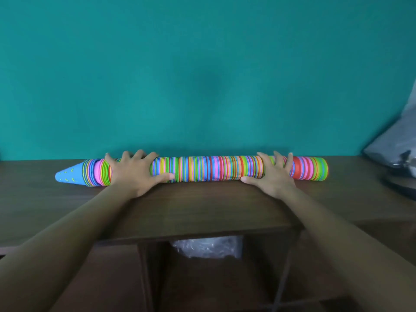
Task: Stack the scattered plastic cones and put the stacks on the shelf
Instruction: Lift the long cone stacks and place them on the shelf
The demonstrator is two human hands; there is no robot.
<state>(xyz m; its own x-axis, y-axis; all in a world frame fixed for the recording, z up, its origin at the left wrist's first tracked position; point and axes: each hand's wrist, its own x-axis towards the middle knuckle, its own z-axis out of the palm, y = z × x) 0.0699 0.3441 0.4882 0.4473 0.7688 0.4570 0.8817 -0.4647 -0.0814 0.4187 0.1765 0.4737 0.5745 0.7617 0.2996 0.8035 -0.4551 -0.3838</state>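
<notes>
Nearest the camera, a crumpled clear plastic bag [208, 246] sat in the open compartment under the brown wooden shelf [202, 208], at about six o'clock. Both bare forearms reached up from the lower corners onto the shelf top. The left hand [135, 171], at about nine o'clock of centre, had its grip wrapped over the long stack of plastic cones [209, 168], fingers curled across the top and thumb lying along the near side. The right hand [273, 174], toward three o'clock, held the stack the same way. The stack lay on its side along the shelf top, just before the teal wall [202, 64], its blue cone tip [69, 175] pointing to nine o'clock. At three o'clock a grey plastic bag [396, 140] rested at the shelf's far right.
</notes>
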